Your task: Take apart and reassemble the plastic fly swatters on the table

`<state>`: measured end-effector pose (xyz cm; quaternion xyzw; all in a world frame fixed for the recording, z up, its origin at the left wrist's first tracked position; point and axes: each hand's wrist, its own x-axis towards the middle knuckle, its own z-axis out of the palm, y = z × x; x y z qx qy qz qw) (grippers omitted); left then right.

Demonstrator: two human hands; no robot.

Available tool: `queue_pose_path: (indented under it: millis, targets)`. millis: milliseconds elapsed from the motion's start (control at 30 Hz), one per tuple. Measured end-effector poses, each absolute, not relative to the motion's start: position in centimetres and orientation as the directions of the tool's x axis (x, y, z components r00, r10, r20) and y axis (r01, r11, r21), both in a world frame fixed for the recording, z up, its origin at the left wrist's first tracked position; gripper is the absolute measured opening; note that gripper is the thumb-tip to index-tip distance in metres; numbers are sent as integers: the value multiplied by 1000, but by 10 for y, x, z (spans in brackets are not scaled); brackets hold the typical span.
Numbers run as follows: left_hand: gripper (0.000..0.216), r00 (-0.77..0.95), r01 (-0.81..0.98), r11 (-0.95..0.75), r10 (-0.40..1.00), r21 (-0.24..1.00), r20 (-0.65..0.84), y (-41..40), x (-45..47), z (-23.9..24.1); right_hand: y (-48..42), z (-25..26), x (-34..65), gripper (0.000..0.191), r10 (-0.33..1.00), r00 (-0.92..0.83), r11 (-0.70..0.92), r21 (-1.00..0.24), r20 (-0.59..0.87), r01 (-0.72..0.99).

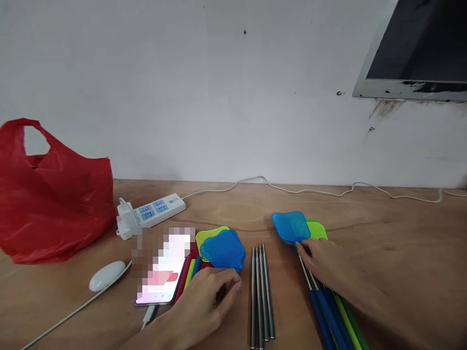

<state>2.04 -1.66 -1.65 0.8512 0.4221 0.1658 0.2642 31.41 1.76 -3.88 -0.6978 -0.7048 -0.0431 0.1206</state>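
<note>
My left hand (209, 301) is curled, thumb and forefinger close together, just in front of a pile of mesh fly swatter heads. A blue head (223, 249) lies on top there, over a yellow-green head (204, 238). Whatever the fingers may hold is hidden. Red, yellow-green and blue handle grips (189, 274) show beyond this hand. My right hand (324, 262) pinches a blue fly swatter (292, 226) at its neck, over more swatters with metal rods and blue and green handles (333, 316). Between the hands lie several bare metal rods (260, 291), side by side.
A lit phone (164, 272), partly blurred out, lies left of the swatters with a cable plugged in. Further left are a white mouse-shaped object (107, 276), a power strip (160, 209) and a red plastic bag (58, 209). A white cord (302, 191) runs along the wall.
</note>
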Motion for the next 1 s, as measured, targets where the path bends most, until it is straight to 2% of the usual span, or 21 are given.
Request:
queue_pose_path:
  millis: [400, 533, 633, 1000]
  targets:
    - [29, 602, 629, -516, 797, 581, 55, -19, 17, -20, 17, -28, 305, 38, 976, -8, -9, 77, 217, 997]
    - [29, 608, 627, -523, 792, 577, 57, -19, 17, -19, 3, -26, 306, 58, 970, 16, -68, 208, 241, 976]
    - [29, 609, 624, -528, 790, 576, 65, -18, 18, -19, -3, -29, 308, 67, 979, 26, -73, 229, 203, 971]
    - [26, 621, 606, -549, 778, 576, 89, -21, 18, -21, 6, -24, 305, 27, 996, -22, 10, 134, 90, 991]
